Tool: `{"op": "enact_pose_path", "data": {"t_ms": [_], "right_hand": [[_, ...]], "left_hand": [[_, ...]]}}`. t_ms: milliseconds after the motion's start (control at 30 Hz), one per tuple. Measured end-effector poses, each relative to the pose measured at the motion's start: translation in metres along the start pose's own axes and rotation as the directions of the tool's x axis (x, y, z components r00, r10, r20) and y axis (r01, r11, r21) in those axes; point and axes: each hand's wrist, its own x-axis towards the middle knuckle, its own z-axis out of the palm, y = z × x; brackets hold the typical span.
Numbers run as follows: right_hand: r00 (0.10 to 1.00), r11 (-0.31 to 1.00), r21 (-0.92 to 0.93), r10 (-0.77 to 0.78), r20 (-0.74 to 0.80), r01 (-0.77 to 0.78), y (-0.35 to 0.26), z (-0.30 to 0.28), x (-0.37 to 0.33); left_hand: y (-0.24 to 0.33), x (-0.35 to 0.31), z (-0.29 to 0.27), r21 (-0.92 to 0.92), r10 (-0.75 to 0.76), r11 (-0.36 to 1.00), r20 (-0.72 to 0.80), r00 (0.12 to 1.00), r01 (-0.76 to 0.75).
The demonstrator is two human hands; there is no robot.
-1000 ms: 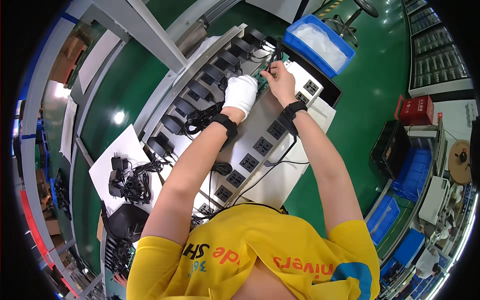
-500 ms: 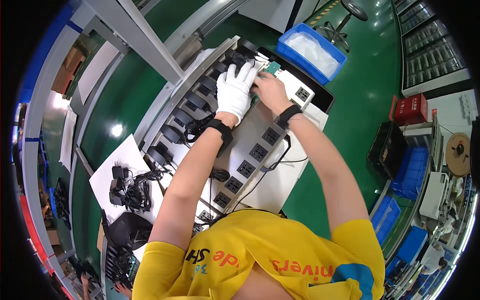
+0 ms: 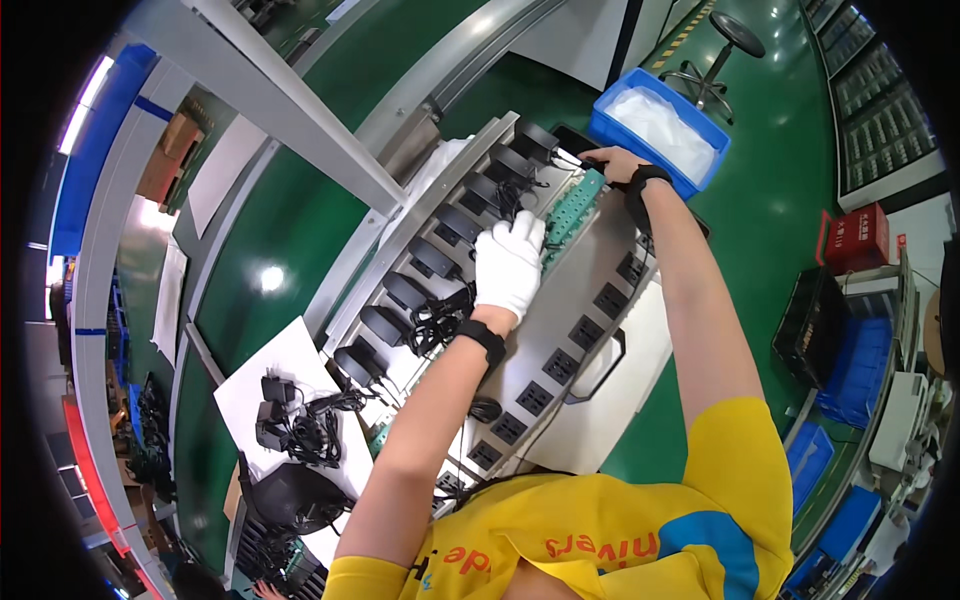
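My left hand [image 3: 510, 268], in a white glove, rests with its fingers stretched out beside a green strip [image 3: 573, 212] dotted with small holes. At the strip's far end is my bare right hand [image 3: 618, 166], its fingers bent closed around something small and dark that I cannot make out. Black power adapters [image 3: 408, 291] stand in a slanting row along the left side of the metal test rack. A bundle of black cable [image 3: 437, 318] lies left of my gloved wrist. Several black sockets [image 3: 561, 366] line the grey metal panel [image 3: 540, 320].
A blue bin [image 3: 712, 165] with white plastic lining stands beyond the rack. More adapters and tangled cables [image 3: 312, 435] lie on a white board at the left. A metal post [image 3: 300, 110] rises at the far left. A black stool [image 3: 737, 36] stands farther back.
My right hand has moved off to the far end of the green strip, leaving the strip uncovered. My left hand has come nearer to me along the rack. The view has shifted.
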Motion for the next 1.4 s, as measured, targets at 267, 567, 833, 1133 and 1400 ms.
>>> {"op": "enact_pose_path", "data": {"t_ms": [267,567,833,1133,1400], "right_hand": [[0.998,0.942,-0.33,0.056,-0.007,-0.055,-0.001,-0.007,0.013],[0.852,0.769,0.416,0.309,0.423,-0.485,-0.067,-0.064,-0.088],[0.787,0.476,0.629,0.315,0.531,-0.615,-0.08,-0.011,-0.152],[0.963,0.803,0.569,-0.023,-0.268,0.178,-0.074,0.052,-0.092],[0.871,0.885,0.454,0.14,-0.471,0.103,-0.046,0.069,-0.062]], "left_hand": [[-0.006,0.0,0.008,-0.034,-0.055,0.998,0.0,0.998,0.055],[-0.006,0.001,0.007,-0.03,-0.026,0.999,-0.102,0.994,0.023],[-0.005,-0.002,0.009,-0.069,-0.048,0.997,-0.08,0.996,0.043],[-0.006,-0.004,0.008,-0.077,-0.035,0.997,-0.105,0.994,0.027],[-0.007,-0.005,0.005,-0.07,-0.038,0.997,-0.077,0.996,0.033]]}}
